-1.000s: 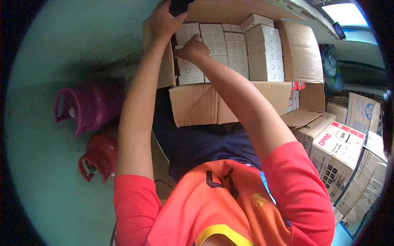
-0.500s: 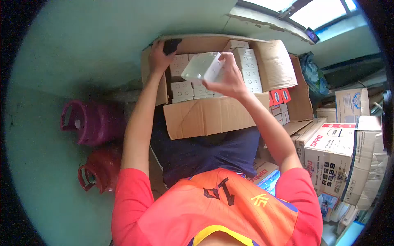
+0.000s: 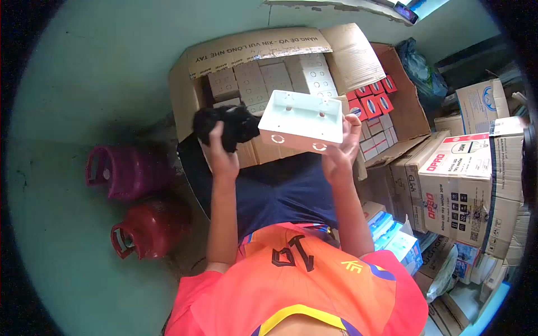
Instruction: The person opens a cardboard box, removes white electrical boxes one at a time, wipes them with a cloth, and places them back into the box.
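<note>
My right hand [image 3: 342, 151] grips the right end of a white plastic box [image 3: 302, 116], its open side facing up, with small holes in its floor and round knockouts on its near wall. Just left of it, my left hand [image 3: 220, 152] holds a bunched black cloth [image 3: 225, 126], which touches or nearly touches the box's left end. Behind both hands stands an open cardboard carton [image 3: 182, 89] with stacks of similar white boxes [image 3: 250, 84] inside. The carton's near flap is partly hidden behind the held box.
A second carton [image 3: 412, 106] with red-and-white packs [image 3: 370, 106] stands at the right. Further right are stacked cardboard boxes [image 3: 454, 185] and a green plastic bag [image 3: 421, 75]. A purple gas cylinder [image 3: 131, 172] and a red one [image 3: 151, 227] are at the left, by the wall.
My right hand has brought the white box out of the carton and turned it open side up. My left hand has moved from the carton's left side toward me with the black cloth.
</note>
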{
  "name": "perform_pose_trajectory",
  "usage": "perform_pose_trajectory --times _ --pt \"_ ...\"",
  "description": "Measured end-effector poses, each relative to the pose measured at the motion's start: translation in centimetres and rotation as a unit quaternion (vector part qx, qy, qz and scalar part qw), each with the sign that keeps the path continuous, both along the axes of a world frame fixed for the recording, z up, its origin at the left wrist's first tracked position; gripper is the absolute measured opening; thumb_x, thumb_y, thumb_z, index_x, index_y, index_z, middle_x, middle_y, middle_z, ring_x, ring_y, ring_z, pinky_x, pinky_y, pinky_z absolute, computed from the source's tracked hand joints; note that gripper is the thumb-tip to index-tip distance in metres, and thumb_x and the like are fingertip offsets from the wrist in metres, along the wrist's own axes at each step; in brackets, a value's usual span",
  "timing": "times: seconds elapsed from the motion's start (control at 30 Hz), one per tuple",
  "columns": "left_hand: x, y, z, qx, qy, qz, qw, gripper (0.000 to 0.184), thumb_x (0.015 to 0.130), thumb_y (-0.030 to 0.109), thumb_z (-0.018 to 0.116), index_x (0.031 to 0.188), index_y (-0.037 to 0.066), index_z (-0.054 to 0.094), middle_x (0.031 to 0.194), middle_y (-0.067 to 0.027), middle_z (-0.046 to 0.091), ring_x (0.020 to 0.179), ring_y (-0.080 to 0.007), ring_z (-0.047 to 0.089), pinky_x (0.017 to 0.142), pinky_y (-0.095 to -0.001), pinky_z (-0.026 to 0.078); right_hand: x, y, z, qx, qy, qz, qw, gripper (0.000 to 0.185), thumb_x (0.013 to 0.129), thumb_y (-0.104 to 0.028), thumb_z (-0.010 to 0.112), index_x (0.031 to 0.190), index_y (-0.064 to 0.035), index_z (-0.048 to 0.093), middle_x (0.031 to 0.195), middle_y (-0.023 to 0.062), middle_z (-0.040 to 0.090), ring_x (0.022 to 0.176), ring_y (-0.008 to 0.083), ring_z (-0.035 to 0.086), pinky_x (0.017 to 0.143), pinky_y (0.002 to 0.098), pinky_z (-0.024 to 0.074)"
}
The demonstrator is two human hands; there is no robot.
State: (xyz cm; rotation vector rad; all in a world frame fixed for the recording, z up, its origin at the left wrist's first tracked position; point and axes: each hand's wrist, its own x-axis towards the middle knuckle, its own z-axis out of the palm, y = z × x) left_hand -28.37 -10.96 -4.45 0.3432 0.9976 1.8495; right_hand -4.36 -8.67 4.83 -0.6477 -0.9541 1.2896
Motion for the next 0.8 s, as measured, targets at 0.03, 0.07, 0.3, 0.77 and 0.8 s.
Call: perform_pose_trajectory --times 0.03,0.07,0.3,0.77,0.8 --pt "1.2 0.4 1.2 -0.046 -0.039 -0.018 0.998 0.039 0.094 0.023 0.071 0.128 0.005 0.064 0.126 -0.002 0.065 0.112 -0.0168 0.065 0.095 -0.0313 0.052 0.5 -0.7 0.2 -0.014 0.062 0.025 0.998 0.076 0.076 -0.011 0.072 0.14 -0.011 0.03 0.144 0.0185 0.042 0.138 0.032 0.047 0.116 0.0462 0.0408" --pt "2.4 0.7 2.0 -0.092 -0.078 -0.037 0.992 0.038 0.095 0.023 0.07 0.128 0.005 0.064 0.125 -0.0017 0.065 0.112 -0.0168 0.066 0.093 -0.0321 0.053 0.9 -1.3 0.5 -0.027 0.124 0.049 0.991 0.075 0.078 -0.015 0.071 0.142 -0.0104 0.031 0.143 0.0191 0.043 0.138 0.032 0.047 0.116 0.0463 0.0399" --pt "10.7 -1.7 1.8 0.001 -0.181 -0.264 0.947 0.058 0.106 0.048 0.05 0.147 0.008 0.046 0.14 -0.0067 0.056 0.133 -0.022 0.053 0.107 -0.0385 0.046 -1.3 -2.6 -1.4 -0.034 0.039 -0.012 0.999 0.095 0.081 -0.044 0.067 0.157 -0.008 0.023 0.151 0.016 0.039 0.145 0.031 0.039 0.12 0.0452 0.0321" --pt "11.1 -1.8 3.8 0.074 0.338 -0.313 0.884 0.089 0.078 0.03 0.084 0.151 0.007 0.039 0.15 -0.0163 0.043 0.133 -0.0259 0.043 0.109 -0.0451 0.038 -0.9 -1.7 -4.3 -0.059 0.048 -0.139 0.987 0.084 0.084 -0.055 0.063 0.147 -0.0066 0.037 0.133 0.0171 0.052 0.127 0.031 0.055 0.107 0.0448 0.0468" --pt "10.6 -1.9 3.9 0.09 0.277 -0.305 0.907 0.096 0.077 0.031 0.084 0.155 0.007 0.033 0.152 -0.0158 0.041 0.133 -0.0252 0.041 0.11 -0.0449 0.037 -0.5 -1.4 -4.3 -0.049 0.031 -0.151 0.987 0.082 0.084 -0.054 0.063 0.146 -0.0061 0.037 0.132 0.017 0.052 0.127 0.0307 0.055 0.107 0.0446 0.0471"
